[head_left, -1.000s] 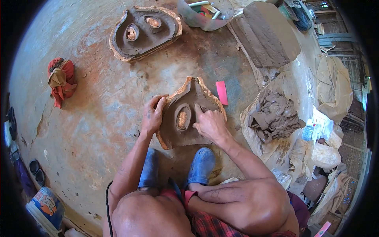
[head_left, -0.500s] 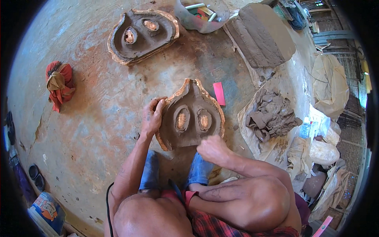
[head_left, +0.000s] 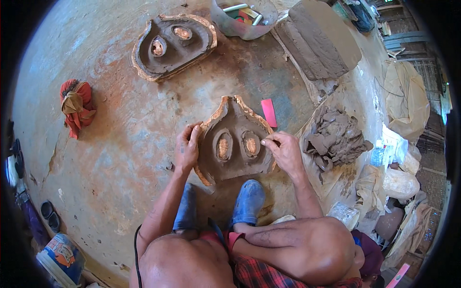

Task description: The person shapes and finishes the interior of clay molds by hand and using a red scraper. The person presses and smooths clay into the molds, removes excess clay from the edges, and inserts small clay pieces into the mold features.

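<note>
A mould lined with dark grey clay [head_left: 235,165] lies on the floor in front of my feet. Its orange-brown rim narrows to a notch at the far end, and two oval clay rings inside surround bare orange-brown centres. My left hand [head_left: 188,150] grips the mould's left rim, thumb on top. Over the right rim reaches my right hand [head_left: 286,150], thumb and forefinger pinched together just beside the right oval ring [head_left: 251,145]. Whatever those fingertips hold is too small to make out. A pink flat strip [head_left: 269,113] lies just beyond the mould's right side.
Another clay-lined mould [head_left: 170,60] lies at the far left of centre, beside a tub with tools [head_left: 245,26]. To the right are a large clay block [head_left: 319,41] and a heap of loose clay [head_left: 336,137] on a sheet. A red cloth bundle [head_left: 78,106] sits left.
My right hand has moved up from the mould's near edge to its right side, and its fist has become a fingertip pinch. My left hand stays on the left rim.
</note>
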Demonstrator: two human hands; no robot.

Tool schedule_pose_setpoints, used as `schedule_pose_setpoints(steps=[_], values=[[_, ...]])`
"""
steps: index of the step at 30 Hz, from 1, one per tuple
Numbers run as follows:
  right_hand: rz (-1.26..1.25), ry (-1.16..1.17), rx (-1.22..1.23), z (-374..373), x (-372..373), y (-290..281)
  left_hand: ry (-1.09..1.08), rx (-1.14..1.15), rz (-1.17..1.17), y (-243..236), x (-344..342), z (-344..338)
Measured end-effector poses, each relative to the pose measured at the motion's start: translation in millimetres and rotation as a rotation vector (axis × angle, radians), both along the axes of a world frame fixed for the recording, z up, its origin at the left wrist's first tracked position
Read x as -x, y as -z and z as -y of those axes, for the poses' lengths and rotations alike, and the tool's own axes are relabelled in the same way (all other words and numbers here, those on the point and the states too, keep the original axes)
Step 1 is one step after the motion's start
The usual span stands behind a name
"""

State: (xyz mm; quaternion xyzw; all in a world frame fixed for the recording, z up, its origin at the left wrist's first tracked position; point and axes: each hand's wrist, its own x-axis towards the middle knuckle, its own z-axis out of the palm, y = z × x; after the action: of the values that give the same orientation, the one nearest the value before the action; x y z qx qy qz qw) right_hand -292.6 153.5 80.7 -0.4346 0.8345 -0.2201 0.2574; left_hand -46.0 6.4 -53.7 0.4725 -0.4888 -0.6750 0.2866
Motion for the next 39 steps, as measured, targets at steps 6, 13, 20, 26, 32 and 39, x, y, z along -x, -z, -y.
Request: schedule_pose_setpoints(steps=[6, 13, 20, 26, 32, 39], values=[[0.18, 0.004, 0.144, 26, -9, 6, -0.162, 0.04, 0.096, 8, -7, -37], [0.137, -0.116, 0.121, 70, -23, 0, -0.116, 0.036, 0.103, -5, -13, -33], [0.057, -0.024, 0.242, 83, -33, 14, 0.0, 0.03, 0.112, -13, -24, -12], [0.101, -0.134, 0.237, 93, -35, 20, -0.045, 0.084, 0.149, -24, -26, 10], [-0.128, -0.35, 0.156, 150, 1, 40, 0.105, 0.126, 0.139, -11, -18, 0], [-0.341, -0.794, -0.075, 191, -2, 42, 0.172, 0.14, 0.169, -13, -23, 6]])
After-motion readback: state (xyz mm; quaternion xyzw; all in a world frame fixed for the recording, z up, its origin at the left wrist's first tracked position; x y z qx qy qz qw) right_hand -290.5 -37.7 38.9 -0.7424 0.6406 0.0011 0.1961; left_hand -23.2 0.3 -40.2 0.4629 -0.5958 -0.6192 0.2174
